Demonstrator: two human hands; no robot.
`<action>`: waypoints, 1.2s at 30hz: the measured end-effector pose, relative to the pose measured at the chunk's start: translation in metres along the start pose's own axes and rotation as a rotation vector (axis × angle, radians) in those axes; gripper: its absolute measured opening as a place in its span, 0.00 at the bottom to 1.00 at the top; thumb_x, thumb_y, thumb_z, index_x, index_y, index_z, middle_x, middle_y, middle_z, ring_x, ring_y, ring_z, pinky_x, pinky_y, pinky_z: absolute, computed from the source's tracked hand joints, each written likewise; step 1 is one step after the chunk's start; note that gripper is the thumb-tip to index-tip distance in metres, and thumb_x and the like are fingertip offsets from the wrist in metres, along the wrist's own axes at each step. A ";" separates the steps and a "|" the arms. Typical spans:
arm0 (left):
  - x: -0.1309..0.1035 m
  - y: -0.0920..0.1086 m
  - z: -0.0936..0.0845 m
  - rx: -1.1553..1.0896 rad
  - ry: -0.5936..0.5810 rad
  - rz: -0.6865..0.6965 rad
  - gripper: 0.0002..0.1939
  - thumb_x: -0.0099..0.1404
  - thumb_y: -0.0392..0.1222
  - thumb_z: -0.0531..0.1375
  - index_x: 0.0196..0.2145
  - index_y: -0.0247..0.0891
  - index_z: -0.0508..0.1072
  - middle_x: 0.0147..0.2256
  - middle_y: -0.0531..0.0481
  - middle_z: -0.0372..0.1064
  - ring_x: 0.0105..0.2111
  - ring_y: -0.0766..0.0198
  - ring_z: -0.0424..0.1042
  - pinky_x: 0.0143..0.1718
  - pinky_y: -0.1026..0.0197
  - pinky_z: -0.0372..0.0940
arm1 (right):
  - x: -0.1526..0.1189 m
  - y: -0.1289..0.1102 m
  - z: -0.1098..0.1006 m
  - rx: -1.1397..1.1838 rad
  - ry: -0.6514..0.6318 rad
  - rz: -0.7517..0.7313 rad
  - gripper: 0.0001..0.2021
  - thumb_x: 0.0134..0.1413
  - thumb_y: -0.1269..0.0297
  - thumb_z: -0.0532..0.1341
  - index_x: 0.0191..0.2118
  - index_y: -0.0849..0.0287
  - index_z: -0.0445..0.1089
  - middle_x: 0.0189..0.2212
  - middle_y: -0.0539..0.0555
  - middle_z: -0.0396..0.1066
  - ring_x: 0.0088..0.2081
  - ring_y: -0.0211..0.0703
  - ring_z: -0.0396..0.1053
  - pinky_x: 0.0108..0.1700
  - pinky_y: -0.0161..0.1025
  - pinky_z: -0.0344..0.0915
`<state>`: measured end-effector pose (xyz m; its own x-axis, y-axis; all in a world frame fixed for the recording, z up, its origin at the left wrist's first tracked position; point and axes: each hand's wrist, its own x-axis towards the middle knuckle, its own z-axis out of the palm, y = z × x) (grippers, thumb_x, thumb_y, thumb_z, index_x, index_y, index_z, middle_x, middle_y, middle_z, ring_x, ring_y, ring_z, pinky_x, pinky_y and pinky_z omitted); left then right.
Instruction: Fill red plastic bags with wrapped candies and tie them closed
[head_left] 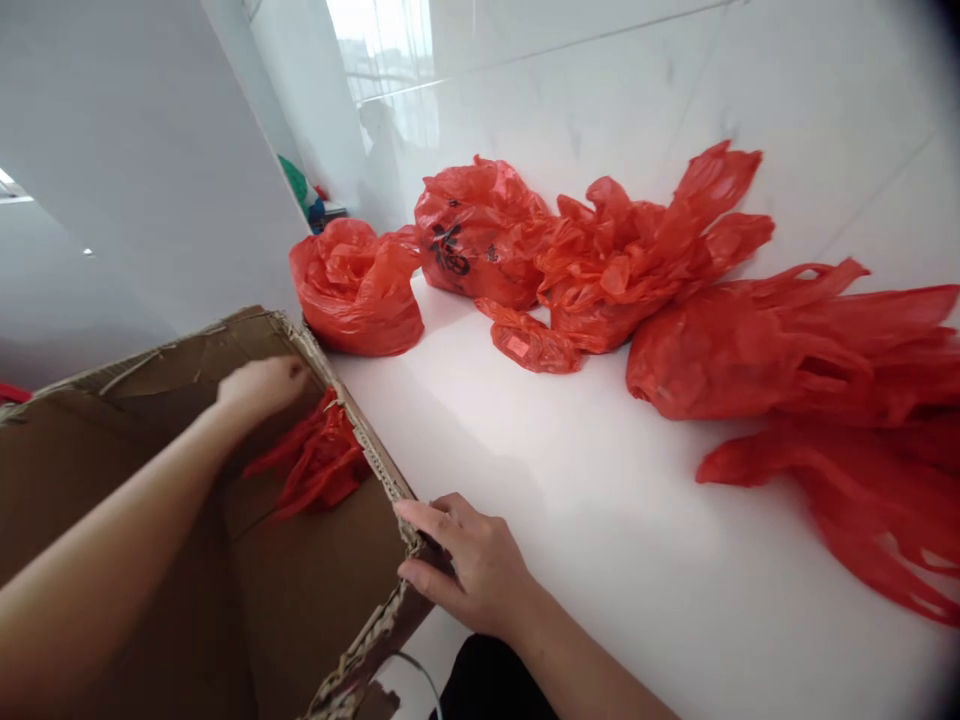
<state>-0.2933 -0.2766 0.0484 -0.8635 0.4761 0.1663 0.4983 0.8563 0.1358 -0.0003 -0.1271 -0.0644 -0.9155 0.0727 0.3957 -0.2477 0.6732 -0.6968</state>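
Note:
My left hand reaches inside a large open cardboard box with worn, frayed edges. Its fingers are curled closed near the far inner wall, and what they hold, if anything, is hidden. Just beside and below that hand, a crumpled red plastic bag lies against the box's right inner side. My right hand grips the near right corner of the box, thumb and fingers on the torn rim.
Several filled red plastic bags line the white surface along the wall: a rounded bag, a bag with black lettering, and a bag with upright handles. More red bags lie at right.

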 end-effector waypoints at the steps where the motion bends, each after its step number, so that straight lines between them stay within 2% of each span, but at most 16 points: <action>1: 0.005 0.012 -0.011 0.021 0.046 0.005 0.17 0.70 0.47 0.57 0.50 0.34 0.71 0.47 0.42 0.71 0.45 0.55 0.73 0.46 0.46 0.69 | 0.000 0.000 0.000 -0.011 0.001 -0.001 0.25 0.62 0.44 0.54 0.63 0.39 0.59 0.45 0.51 0.71 0.36 0.39 0.73 0.40 0.39 0.71; 3: 0.012 0.049 -0.022 0.039 0.119 0.090 0.19 0.73 0.49 0.50 0.48 0.34 0.72 0.44 0.42 0.73 0.44 0.54 0.72 0.48 0.45 0.67 | 0.000 0.000 0.001 -0.026 0.009 -0.010 0.26 0.62 0.42 0.53 0.64 0.37 0.58 0.44 0.51 0.71 0.37 0.40 0.73 0.40 0.39 0.71; 5: 0.018 0.101 -0.015 0.013 0.090 0.309 0.19 0.74 0.49 0.48 0.52 0.40 0.72 0.46 0.47 0.74 0.44 0.59 0.72 0.48 0.54 0.66 | 0.000 0.001 0.001 -0.041 0.008 -0.011 0.26 0.63 0.41 0.52 0.64 0.37 0.57 0.44 0.51 0.71 0.38 0.41 0.73 0.40 0.39 0.71; 8: 0.031 0.186 0.020 -0.001 -0.015 0.613 0.18 0.70 0.45 0.56 0.56 0.47 0.70 0.56 0.52 0.69 0.53 0.61 0.68 0.53 0.60 0.63 | -0.001 0.000 0.001 -0.067 -0.007 -0.003 0.27 0.63 0.41 0.51 0.65 0.37 0.56 0.44 0.51 0.71 0.38 0.41 0.73 0.40 0.39 0.70; 10: 0.044 0.232 0.048 0.008 -0.037 0.690 0.21 0.69 0.40 0.58 0.59 0.46 0.67 0.61 0.48 0.62 0.58 0.56 0.63 0.57 0.56 0.61 | -0.001 0.000 0.000 -0.080 -0.021 0.002 0.27 0.63 0.40 0.50 0.65 0.37 0.56 0.44 0.52 0.71 0.38 0.42 0.73 0.40 0.39 0.70; 13: 0.061 0.274 0.075 0.010 -0.037 0.695 0.23 0.69 0.41 0.59 0.60 0.41 0.65 0.62 0.41 0.58 0.58 0.49 0.63 0.55 0.44 0.63 | 0.000 0.001 0.002 -0.098 -0.042 0.006 0.27 0.62 0.39 0.50 0.64 0.39 0.57 0.43 0.52 0.71 0.38 0.43 0.73 0.39 0.39 0.70; 16: 0.073 0.284 0.082 -0.015 -0.047 0.669 0.20 0.69 0.44 0.59 0.56 0.38 0.68 0.58 0.41 0.63 0.54 0.51 0.67 0.53 0.42 0.66 | 0.002 0.003 0.004 -0.110 -0.061 0.006 0.28 0.60 0.38 0.51 0.63 0.39 0.58 0.41 0.52 0.70 0.38 0.46 0.74 0.38 0.41 0.71; 18: 0.077 0.278 0.075 -0.049 -0.064 0.650 0.18 0.69 0.44 0.59 0.54 0.37 0.69 0.56 0.41 0.66 0.51 0.53 0.69 0.51 0.44 0.68 | 0.002 0.005 0.005 -0.107 -0.060 0.013 0.29 0.59 0.37 0.51 0.63 0.36 0.56 0.41 0.51 0.70 0.38 0.46 0.74 0.38 0.42 0.71; 20: 0.077 0.265 0.059 -0.098 -0.094 0.624 0.17 0.69 0.45 0.59 0.53 0.36 0.70 0.53 0.42 0.68 0.49 0.54 0.71 0.49 0.46 0.69 | 0.002 0.005 0.005 -0.088 -0.049 0.021 0.29 0.59 0.37 0.51 0.64 0.33 0.54 0.43 0.51 0.70 0.38 0.45 0.74 0.39 0.43 0.72; 24: 0.056 0.216 0.007 -0.269 -0.141 0.547 0.15 0.69 0.46 0.59 0.48 0.34 0.72 0.46 0.44 0.72 0.44 0.57 0.73 0.47 0.48 0.70 | 0.002 0.005 0.001 -0.044 -0.051 0.021 0.28 0.61 0.38 0.51 0.64 0.31 0.53 0.44 0.50 0.69 0.38 0.45 0.74 0.40 0.43 0.71; 27: 0.025 0.159 -0.034 -0.450 -0.188 0.439 0.18 0.68 0.52 0.56 0.45 0.35 0.72 0.39 0.47 0.75 0.39 0.59 0.75 0.43 0.54 0.71 | 0.001 0.003 -0.002 -0.020 -0.060 0.025 0.27 0.61 0.39 0.52 0.65 0.32 0.54 0.43 0.50 0.69 0.37 0.44 0.73 0.40 0.42 0.71; 30: -0.003 0.086 -0.059 -0.671 -0.252 0.272 0.25 0.68 0.57 0.51 0.52 0.36 0.68 0.40 0.46 0.77 0.39 0.59 0.77 0.41 0.56 0.73 | 0.000 0.002 -0.003 0.010 -0.061 0.020 0.27 0.62 0.41 0.52 0.65 0.34 0.55 0.43 0.51 0.69 0.38 0.43 0.73 0.41 0.41 0.70; 31: -0.011 0.060 -0.063 -0.857 -0.303 0.099 0.26 0.63 0.58 0.57 0.51 0.37 0.70 0.40 0.46 0.78 0.38 0.57 0.77 0.42 0.56 0.73 | 0.000 0.002 -0.004 0.017 -0.058 0.020 0.27 0.63 0.42 0.52 0.65 0.36 0.55 0.43 0.51 0.69 0.38 0.43 0.73 0.42 0.41 0.69; 32: -0.017 0.035 -0.065 -0.913 -0.322 0.009 0.28 0.59 0.59 0.60 0.50 0.38 0.70 0.38 0.46 0.78 0.37 0.57 0.78 0.41 0.56 0.73 | -0.001 0.002 -0.004 0.022 -0.054 0.021 0.26 0.63 0.44 0.53 0.65 0.37 0.56 0.43 0.52 0.69 0.38 0.42 0.72 0.42 0.41 0.69; 34: -0.028 -0.011 -0.062 -0.962 -0.377 -0.121 0.31 0.53 0.60 0.64 0.49 0.38 0.71 0.37 0.45 0.79 0.38 0.54 0.78 0.43 0.54 0.73 | -0.001 0.001 -0.003 0.031 -0.051 0.028 0.26 0.63 0.47 0.54 0.65 0.39 0.57 0.43 0.52 0.69 0.36 0.40 0.71 0.41 0.39 0.68; 36: -0.036 -0.046 -0.049 -0.942 -0.479 -0.190 0.33 0.49 0.60 0.66 0.48 0.38 0.72 0.38 0.44 0.80 0.40 0.51 0.78 0.45 0.52 0.72 | -0.001 0.001 -0.002 0.044 -0.044 0.026 0.25 0.64 0.49 0.55 0.65 0.41 0.58 0.43 0.52 0.69 0.34 0.37 0.70 0.39 0.37 0.68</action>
<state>-0.2808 -0.3428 0.0842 -0.7719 0.5554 -0.3093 0.0352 0.5232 0.8515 0.0015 -0.1249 -0.0643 -0.9345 0.0568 0.3515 -0.2366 0.6387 -0.7321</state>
